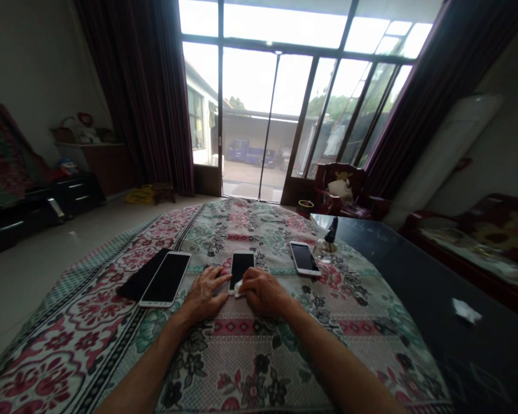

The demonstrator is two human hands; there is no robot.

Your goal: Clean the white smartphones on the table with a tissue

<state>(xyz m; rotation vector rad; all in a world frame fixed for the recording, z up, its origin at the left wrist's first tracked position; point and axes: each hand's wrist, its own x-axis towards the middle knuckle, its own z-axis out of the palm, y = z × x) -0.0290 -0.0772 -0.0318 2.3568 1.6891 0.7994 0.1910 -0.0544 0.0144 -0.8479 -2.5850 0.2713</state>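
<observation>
A small smartphone with a dark screen and white frame lies face up on the flowered tablecloth. My right hand pinches a white tissue against the phone's lower end. On the phone's left side my left hand lies with its fingers stretched out, the fingertips at the phone's edge. A larger white smartphone rests further left, partly on a dark flat case. To the right lies another white smartphone.
Beside the right phone stands a clear spray bottle with a black top. A black table adjoins the cloth on the right, with a crumpled tissue on it. Beyond are a wooden chair and glass doors.
</observation>
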